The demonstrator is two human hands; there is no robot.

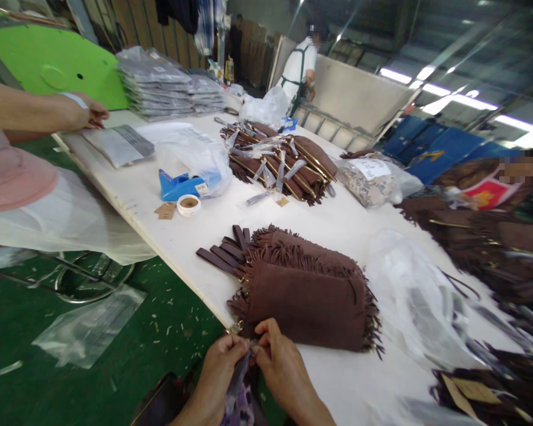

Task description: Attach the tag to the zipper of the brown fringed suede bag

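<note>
Several brown fringed pouches (308, 302) lie stacked near the front edge of the white table, their dark straps (222, 255) sticking out to the left. At the near edge of that stack, my left hand (220, 370) is closed in a pinch on a thin strip in clear wrapping (238, 376). My right hand (284, 367) pinches the top of the same strip, its fingertips almost touching those of my left hand. A small gold-coloured clasp shows just above my left fingers, by the corner of the stack.
A blue tape dispenser (182, 184), a tape roll (189, 205) and brown tags lie at left. Zippered pouches (288, 163) are heaped behind. Clear plastic (413, 296) lies right. A person's hands (89, 112) touch a flat packet (119, 145). Other people are farther back and right.
</note>
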